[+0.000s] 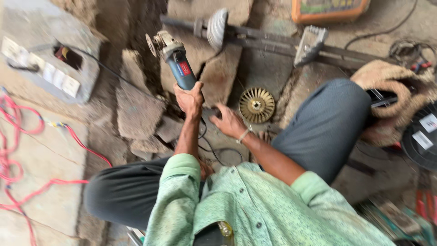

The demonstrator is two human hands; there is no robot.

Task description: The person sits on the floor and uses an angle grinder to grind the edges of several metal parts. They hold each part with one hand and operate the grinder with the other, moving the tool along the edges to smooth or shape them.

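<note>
My left hand [189,101] grips the blue body of an angle grinder [174,59], which points away from me with its bare spindle flange at the far end. My right hand [227,122] sits just right of it, closed around the grinder's dark rear end near the cord. A brass-coloured wire cup brush [256,105] lies on the ground a little right of my right hand. I sit with knees spread, in dark trousers and a green shirt.
Broken stone slabs [136,109] lie under the grinder. A long metal bar with a ribbed wheel [217,28] crosses the top. A switchboard box [50,68] and red cables [13,136] are at left; a woven basket [396,91] at right.
</note>
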